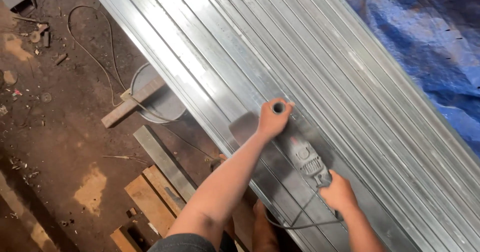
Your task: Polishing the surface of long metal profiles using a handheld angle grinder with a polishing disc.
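The left hand (272, 121) gripped the side handle and the right hand (340, 192) held the rear of an angle grinder (305, 157) pressed on stacked steel profiles (280, 47), best kept flat and steady

Both bare forearms reach up from the bottom edge toward the middle of the frame. The left hand (272, 119), at centre, is curled in a fist with knuckles up and wrist slightly bent. The right hand (339, 192), lower right of centre, also looks closed, though its fingers are hidden underneath.
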